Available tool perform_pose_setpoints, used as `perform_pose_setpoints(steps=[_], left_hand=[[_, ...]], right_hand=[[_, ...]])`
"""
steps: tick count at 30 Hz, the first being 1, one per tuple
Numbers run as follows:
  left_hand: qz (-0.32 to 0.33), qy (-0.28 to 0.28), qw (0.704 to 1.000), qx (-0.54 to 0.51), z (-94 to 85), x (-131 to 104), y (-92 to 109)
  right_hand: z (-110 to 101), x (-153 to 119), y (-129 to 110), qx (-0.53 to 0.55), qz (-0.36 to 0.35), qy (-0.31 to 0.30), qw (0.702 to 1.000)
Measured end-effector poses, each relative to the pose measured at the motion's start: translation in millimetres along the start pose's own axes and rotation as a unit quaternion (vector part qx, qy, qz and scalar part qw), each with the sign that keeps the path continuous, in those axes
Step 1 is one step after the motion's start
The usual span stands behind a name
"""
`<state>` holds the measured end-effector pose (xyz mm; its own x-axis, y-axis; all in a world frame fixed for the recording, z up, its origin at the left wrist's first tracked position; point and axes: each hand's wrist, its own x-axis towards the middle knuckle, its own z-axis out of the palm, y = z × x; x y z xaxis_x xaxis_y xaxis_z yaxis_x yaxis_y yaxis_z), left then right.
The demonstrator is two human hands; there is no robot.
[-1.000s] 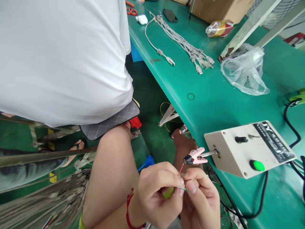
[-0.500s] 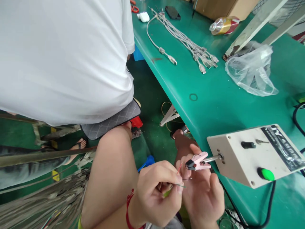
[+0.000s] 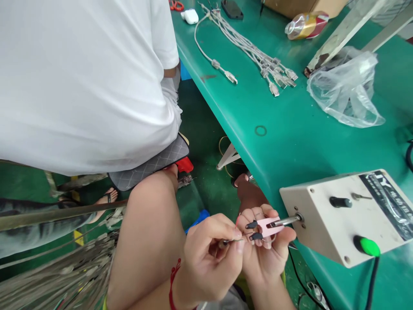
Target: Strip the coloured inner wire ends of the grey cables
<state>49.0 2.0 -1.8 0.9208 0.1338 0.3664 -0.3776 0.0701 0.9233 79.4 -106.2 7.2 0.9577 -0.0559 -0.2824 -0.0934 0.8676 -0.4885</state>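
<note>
My left hand (image 3: 213, 258), with a red cord bracelet at the wrist, is closed in a pinch on thin wires (image 3: 245, 234) at a cable's end. Most of that cable is hidden inside the fist. My right hand (image 3: 266, 260) is turned palm up, its thumb and fingers squeezing a small pink clip (image 3: 266, 227) from both sides. The clip sits on the metal shaft (image 3: 287, 221) of a beige machine box (image 3: 322, 219). Its two black-tipped jaws stand apart, and the wires lie close to them.
On the green table (image 3: 226, 116) lie a bundle of grey USB cables (image 3: 248, 51), a phone (image 3: 232, 9), a white case (image 3: 190, 16), a bottle (image 3: 306, 26) and a plastic bag (image 3: 346, 90). A person in a white shirt (image 3: 87, 86) sits close on the left. More cables (image 3: 64, 271) hang at lower left.
My right hand has drawn its fingers and thumb in around the pink clip. The clip has turned and its jaws now show spread. My left hand has shifted slightly left, still pinching the wires.
</note>
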Motion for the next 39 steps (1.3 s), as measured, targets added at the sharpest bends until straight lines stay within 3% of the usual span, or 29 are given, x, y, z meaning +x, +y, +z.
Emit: perform_pose_setpoints(steps=[19, 26, 32, 39], left_hand=[[-0.023, -0.004, 1.000, 0.021, 1.1, 2, -2], [-0.020, -0.002, 0.999, 0.032, -0.1, 4, 3], [-0.026, 0.004, 1.000, 0.006, 0.2, 4, 4], [-0.011, 0.025, 0.999, -0.016, -4.8, -5, 3]], right_hand=[[-3, 0, -1, -0.010, 0.016, -0.057, 0.998], [-32, -6, -8, -0.075, 0.077, -0.100, 0.989], [-54, -16, -1, -0.160, 0.043, -0.087, 0.982], [-54, -41, -8, -0.251, -0.055, -0.126, 0.958]])
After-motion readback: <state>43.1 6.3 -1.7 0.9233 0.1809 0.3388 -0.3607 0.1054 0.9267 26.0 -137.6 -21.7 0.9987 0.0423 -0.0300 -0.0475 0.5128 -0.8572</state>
